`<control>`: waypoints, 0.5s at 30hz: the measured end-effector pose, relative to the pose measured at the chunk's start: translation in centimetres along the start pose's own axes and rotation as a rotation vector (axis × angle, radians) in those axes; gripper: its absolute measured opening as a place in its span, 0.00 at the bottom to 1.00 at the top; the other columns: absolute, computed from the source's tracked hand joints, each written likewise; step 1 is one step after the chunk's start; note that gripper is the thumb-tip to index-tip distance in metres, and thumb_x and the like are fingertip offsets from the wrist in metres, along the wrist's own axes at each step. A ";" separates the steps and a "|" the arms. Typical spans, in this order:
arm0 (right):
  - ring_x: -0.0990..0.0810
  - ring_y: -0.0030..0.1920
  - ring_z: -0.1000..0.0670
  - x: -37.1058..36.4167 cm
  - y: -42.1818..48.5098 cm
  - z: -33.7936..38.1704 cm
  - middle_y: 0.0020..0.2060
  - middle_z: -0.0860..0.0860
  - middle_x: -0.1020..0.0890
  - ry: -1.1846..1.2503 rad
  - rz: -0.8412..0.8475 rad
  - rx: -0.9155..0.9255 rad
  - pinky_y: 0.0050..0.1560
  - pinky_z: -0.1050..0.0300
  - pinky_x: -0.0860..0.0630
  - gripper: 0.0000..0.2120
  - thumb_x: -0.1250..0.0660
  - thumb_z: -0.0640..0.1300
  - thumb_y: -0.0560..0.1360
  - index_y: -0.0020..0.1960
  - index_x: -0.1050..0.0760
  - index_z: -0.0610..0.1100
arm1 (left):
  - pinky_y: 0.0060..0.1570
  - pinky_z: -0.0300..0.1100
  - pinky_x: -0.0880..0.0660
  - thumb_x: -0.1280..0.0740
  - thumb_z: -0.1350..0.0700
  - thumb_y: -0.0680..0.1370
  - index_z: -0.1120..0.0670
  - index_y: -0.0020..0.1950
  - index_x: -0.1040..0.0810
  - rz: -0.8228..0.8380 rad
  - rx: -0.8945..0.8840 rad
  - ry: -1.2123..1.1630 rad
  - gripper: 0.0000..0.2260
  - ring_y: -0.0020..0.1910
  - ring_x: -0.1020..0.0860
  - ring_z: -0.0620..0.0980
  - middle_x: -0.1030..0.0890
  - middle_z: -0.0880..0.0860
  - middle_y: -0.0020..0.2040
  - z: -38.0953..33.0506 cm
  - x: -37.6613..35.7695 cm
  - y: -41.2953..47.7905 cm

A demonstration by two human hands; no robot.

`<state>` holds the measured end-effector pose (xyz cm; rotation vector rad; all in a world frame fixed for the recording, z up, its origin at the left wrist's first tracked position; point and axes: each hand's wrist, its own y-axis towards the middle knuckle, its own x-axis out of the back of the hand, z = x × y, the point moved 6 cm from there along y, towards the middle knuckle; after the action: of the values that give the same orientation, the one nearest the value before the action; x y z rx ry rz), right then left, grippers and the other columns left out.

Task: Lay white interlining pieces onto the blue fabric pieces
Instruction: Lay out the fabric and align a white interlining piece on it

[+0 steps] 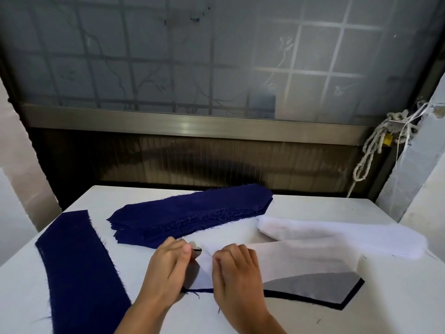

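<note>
Two hands work just in front of the one stack of blue fabric pieces (pixel 192 218), whose layers are too many to count. The left hand (pixel 166 271) has curled fingers and pinches the near left end of a single white interlining piece (pixel 289 259) between thumb and fingertips. The right hand (pixel 237 278), beside it, grips the same piece with bent fingers. That piece covers one blue fabric piece (pixel 301 299) in front of the stack. Only a dark border of it shows along the near edge. The interlining's near part lies flat and looks grey, while its far part looks whiter and seems lifted. To the left of the stack lies one more single blue piece (pixel 79 273), bare. One pile of white interlining (pixel 325 232) touches the stack's right end. All rest on a white table (pixel 361 319). Behind the stack is a frosted gridded window (pixel 216 56), with a knotted rope (pixel 375 145) hanging to the right.
</note>
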<state>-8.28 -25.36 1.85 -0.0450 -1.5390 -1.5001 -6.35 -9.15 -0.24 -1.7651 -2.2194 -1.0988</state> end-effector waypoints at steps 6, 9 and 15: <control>0.29 0.39 0.53 -0.9 -0.3 0.1 0.39 0.53 0.26 0.064 0.066 0.053 0.44 0.58 0.30 0.05 0.37 0.42 0.77 0.44 0.24 0.45 | 0.43 0.39 0.30 0.45 0.35 0.81 0.49 0.30 0.30 0.140 -0.072 0.046 0.25 0.41 0.27 0.48 0.26 0.47 0.33 -0.9 -0.8 0.2; 0.27 0.41 0.52 -1.0 -0.3 0.2 0.41 0.52 0.24 0.099 0.083 0.064 0.46 0.56 0.29 0.05 0.39 0.41 0.77 0.46 0.24 0.45 | 0.41 0.40 0.29 0.33 0.48 0.79 0.48 0.32 0.25 0.137 -0.074 0.135 0.15 0.43 0.26 0.46 0.24 0.44 0.35 -0.6 -1.2 0.2; 0.22 0.55 0.52 -1.3 0.2 -1.2 0.55 0.51 0.19 0.070 0.163 -0.104 0.64 0.58 0.34 0.18 0.40 0.40 0.71 0.60 0.24 0.43 | 0.39 0.38 0.27 0.31 0.52 0.78 0.43 0.38 0.25 0.071 -0.022 0.200 0.10 0.42 0.24 0.43 0.24 0.41 0.37 -0.3 -1.0 0.0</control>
<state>-6.76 -25.53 0.94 -0.1730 -1.3673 -1.4362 -6.20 -10.13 -0.48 -1.6478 -2.0208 -1.2292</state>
